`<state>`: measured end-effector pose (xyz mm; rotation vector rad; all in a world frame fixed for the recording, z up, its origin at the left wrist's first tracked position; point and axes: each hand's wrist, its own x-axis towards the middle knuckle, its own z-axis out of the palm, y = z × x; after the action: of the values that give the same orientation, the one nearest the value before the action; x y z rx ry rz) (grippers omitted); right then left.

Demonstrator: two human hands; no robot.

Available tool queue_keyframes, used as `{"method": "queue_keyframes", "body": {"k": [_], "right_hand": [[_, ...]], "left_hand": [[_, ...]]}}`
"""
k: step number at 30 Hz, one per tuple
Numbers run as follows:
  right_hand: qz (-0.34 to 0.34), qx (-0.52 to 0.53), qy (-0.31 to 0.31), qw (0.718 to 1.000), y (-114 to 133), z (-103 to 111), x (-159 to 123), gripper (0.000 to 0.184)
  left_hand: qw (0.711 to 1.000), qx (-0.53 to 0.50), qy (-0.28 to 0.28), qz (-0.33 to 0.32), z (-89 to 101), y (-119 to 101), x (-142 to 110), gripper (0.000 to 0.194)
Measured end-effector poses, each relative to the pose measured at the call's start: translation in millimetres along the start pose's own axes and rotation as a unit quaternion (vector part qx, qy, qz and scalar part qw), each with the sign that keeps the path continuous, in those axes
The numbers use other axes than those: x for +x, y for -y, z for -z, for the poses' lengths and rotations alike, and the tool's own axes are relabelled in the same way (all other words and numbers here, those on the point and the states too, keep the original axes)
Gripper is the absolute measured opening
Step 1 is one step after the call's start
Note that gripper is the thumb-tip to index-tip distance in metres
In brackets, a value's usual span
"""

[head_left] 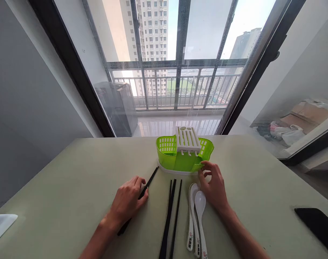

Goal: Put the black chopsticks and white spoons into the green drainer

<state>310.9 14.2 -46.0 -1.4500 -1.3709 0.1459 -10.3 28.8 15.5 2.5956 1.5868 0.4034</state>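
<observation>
A green plastic cutlery drainer (183, 156) with a white slotted insert stands on a white base at the far middle of the table. My right hand (212, 184) grips its near right rim with thumb and fingers. My left hand (128, 199) is closed over a black chopstick (151, 178) that lies slanted on the table and runs under the palm. Between my hands lie several more black chopsticks (171, 212), side by side. Two white spoons (196, 216) rest by my right wrist, bowls toward the drainer.
The pale table (72, 187) reaches up to a large window with a balcony rail beyond. A black phone (316, 225) lies at the near right edge. A white object (0, 225) sits at the near left edge.
</observation>
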Motion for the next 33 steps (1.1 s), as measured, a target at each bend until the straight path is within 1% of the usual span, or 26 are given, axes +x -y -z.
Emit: {"method": "queue_keyframes", "body": {"k": [3,6,8,12,14,17,20,23,26,29,31,33], "right_hand": [[0.000,0.004,-0.001,1.000,0,0,0,0.020],[0.001,0.011,-0.004,1.000,0,-1,0,0.021],[-0.003,0.015,-0.010,1.000,0,-1,1,0.024],[-0.031,0.025,-0.020,0.999,2,0,0,0.032],[-0.053,0.029,-0.018,0.998,3,1,-1,0.037],[-0.068,0.027,-0.022,0.997,2,2,-2,0.041],[-0.060,0.029,-0.035,0.997,1,3,-3,0.041],[-0.062,0.032,-0.047,0.996,2,3,-3,0.040],[-0.068,0.019,-0.069,0.995,4,4,-3,0.037],[-0.061,0.003,-0.104,0.993,5,7,-2,0.032],[-0.045,-0.009,-0.122,0.991,7,9,-2,0.029],[-0.003,-0.021,-0.122,0.992,14,13,-3,0.020]], "left_hand": [[1.000,0.012,-0.005,0.008,-1.9,1,0,0.017],[1.000,0.013,0.007,0.019,-2.6,3,-1,0.018],[0.999,0.028,0.006,0.037,-4.0,5,0,0.018],[0.992,0.091,-0.013,0.086,-10.2,13,1,0.017],[0.988,0.118,-0.017,0.097,-13.6,18,1,0.017],[0.987,0.134,-0.032,0.086,-17.5,21,0,0.021],[0.988,0.129,-0.050,0.072,-20.3,20,-1,0.024],[0.988,0.122,-0.065,0.075,-22.0,19,-1,0.024],[0.990,0.094,-0.081,0.072,-20.2,16,0,0.020],[0.992,0.025,-0.110,0.054,-14.3,8,-2,0.019],[0.989,-0.034,-0.137,0.040,-10.0,0,-3,0.022],[0.981,-0.104,-0.160,0.021,-6.8,-9,-5,0.025]]}}
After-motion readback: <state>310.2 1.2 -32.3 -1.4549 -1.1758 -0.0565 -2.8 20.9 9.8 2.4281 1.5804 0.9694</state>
